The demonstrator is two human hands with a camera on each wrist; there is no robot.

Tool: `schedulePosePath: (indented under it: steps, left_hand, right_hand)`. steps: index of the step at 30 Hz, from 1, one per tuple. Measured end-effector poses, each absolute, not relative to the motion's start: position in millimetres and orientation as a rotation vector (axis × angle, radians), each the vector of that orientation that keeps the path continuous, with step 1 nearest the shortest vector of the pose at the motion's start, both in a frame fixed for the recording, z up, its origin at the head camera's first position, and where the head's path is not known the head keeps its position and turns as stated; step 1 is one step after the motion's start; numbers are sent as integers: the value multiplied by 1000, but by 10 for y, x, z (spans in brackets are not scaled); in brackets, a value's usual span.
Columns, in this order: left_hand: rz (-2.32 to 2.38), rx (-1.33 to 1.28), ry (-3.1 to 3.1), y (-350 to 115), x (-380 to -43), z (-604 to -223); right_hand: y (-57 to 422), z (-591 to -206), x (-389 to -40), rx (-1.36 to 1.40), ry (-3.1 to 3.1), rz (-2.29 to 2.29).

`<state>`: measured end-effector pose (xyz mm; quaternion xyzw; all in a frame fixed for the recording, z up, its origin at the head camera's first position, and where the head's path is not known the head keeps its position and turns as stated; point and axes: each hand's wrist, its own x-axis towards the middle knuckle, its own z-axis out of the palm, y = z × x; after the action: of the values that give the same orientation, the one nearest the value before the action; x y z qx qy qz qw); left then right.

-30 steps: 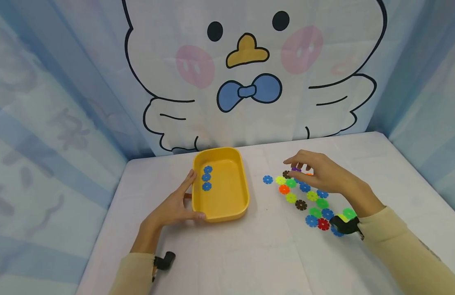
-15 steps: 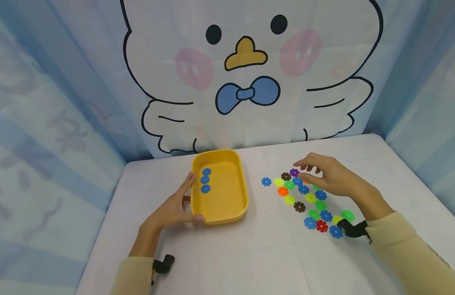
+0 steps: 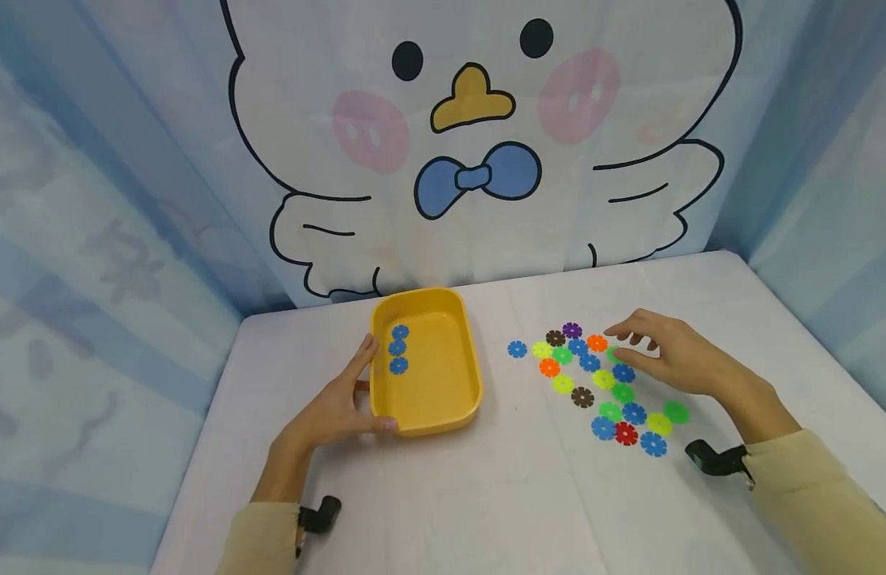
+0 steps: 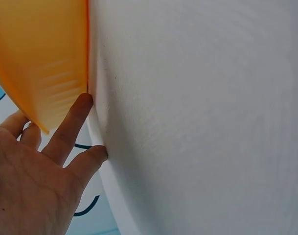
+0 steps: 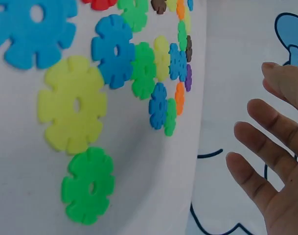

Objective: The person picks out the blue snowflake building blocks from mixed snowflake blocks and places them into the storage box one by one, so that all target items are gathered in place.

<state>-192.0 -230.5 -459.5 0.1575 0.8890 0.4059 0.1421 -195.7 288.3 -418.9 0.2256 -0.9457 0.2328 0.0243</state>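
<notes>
My left hand (image 3: 331,409) touches the near left corner of a yellow tray (image 3: 475,363), its fingers spread along the outer side, as the left wrist view also shows at the tray wall (image 4: 41,54). Three blue snowflake discs (image 3: 397,348) lie in a column at the tray's left. Over the right edge of a group of loose snowflake discs hovers my right hand (image 3: 676,355), its fingers loosely bent and holding nothing. Near its fingertips are an orange disc (image 3: 597,343) and a partly covered green disc (image 3: 613,354). The right wrist view shows this bare hand (image 5: 281,166) apart from the discs.
Discs in blue, green, yellow, brown, orange and purple lie flat on the white tablecloth (image 3: 486,511), with a red disc (image 3: 626,434) near the front. One blue disc (image 3: 517,349) sits apart, nearer the tray. A cartoon-printed curtain (image 3: 486,239) stands behind the table.
My right hand has moved right and slightly toward me, uncovering the purple, brown and orange discs. The left hand stays at the tray; the three blue discs inside have not moved.
</notes>
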Motion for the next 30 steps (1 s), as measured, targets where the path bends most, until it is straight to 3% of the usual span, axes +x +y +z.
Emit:
schedulePosePath:
  steps: [14, 30]
  left_hand:
    - [1167, 435, 2563, -2324, -1924, -4602]
    - [1163, 414, 2561, -2306, -1929, -4575]
  right_hand:
    - [3249, -4340, -1839, 633, -2865, 664]
    - [3296, -4632, -1824, 681, -2831, 778]
